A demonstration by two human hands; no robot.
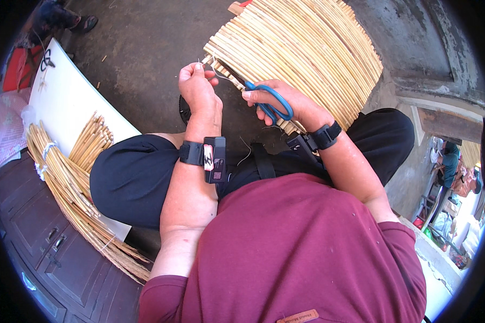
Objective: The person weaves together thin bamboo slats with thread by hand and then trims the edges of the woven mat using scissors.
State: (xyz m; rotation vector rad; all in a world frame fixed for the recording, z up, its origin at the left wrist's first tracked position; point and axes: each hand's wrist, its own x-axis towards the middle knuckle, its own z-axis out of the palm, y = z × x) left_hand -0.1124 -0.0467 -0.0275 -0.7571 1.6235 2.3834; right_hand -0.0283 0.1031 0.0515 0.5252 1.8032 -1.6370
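A mat of pale reed stalks (pixel 302 43) lies in front of me, its stalks side by side and slanting away to the upper left. My right hand (pixel 288 102) is wrapped around the blue handles of a pair of scissors (pixel 277 97). Their dark blades point up and left along the mat's near left edge. At that same corner my left hand (pixel 199 86) pinches the end of a thin white string (pixel 216 67), which loops beside the stalk ends. Whether the blades touch the string I cannot tell.
To my left, tied bundles of reed stalks (pixel 64 180) rest against a white board (pixel 70 91) beside a dark panelled cabinet (pixel 43 231). A second pair of scissors (pixel 47 60) lies on the board. A person's foot (pixel 85 24) shows far left; another person (pixel 450 164) is far right.
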